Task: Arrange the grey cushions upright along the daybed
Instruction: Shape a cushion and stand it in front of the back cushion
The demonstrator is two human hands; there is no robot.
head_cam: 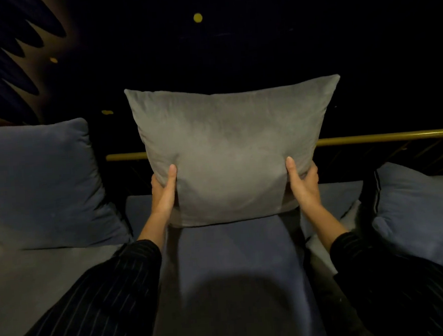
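A light grey square cushion (pixel 229 151) stands upright in the middle of the daybed, its lower edge on a flat blue-grey cushion (pixel 231 268). My left hand (pixel 164 191) grips its lower left side and my right hand (pixel 305 182) grips its lower right side, thumbs pressed into the front. A larger blue-grey cushion (pixel 36 185) leans upright at the left. Another blue-grey cushion (pixel 424 205) with a dark piped edge lies tilted at the right.
A gold rail (pixel 387 137) runs along the daybed's back, behind the held cushion, with dark slats below it. The wall behind is dark with gold dots and a leaf pattern at the upper left. A pale cushion corner (pixel 319 242) shows under my right forearm.
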